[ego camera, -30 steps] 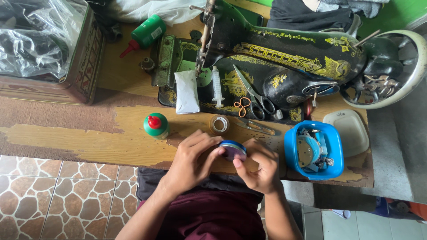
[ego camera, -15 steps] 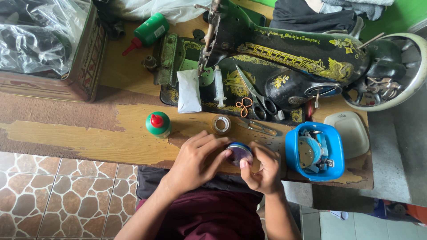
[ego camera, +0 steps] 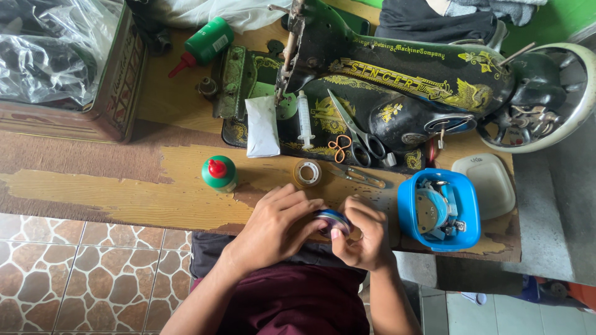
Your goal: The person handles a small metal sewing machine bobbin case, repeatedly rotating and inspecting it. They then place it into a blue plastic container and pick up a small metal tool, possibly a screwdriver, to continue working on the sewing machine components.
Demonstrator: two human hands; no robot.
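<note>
Both hands are hiding most of a small round blue object [ego camera: 333, 219], so its kind is staying unclear. The left hand [ego camera: 273, 226] and right hand [ego camera: 366, 236] are curling their fingers closed around it at the wooden table's [ego camera: 124, 192] near edge, just below a tape roll [ego camera: 307, 173].

Black sewing machine [ego camera: 397, 80] with gold ornament — blue tub [ego camera: 470, 214], green bottle [ego camera: 218, 173] capped red.

I see a worn wooden surface [ego camera: 124, 192] with peeling finish, brown stone-patterned floor tiles [ego camera: 81, 273] below it, and a green wall [ego camera: 552, 25] beyond, in daylight.
</note>
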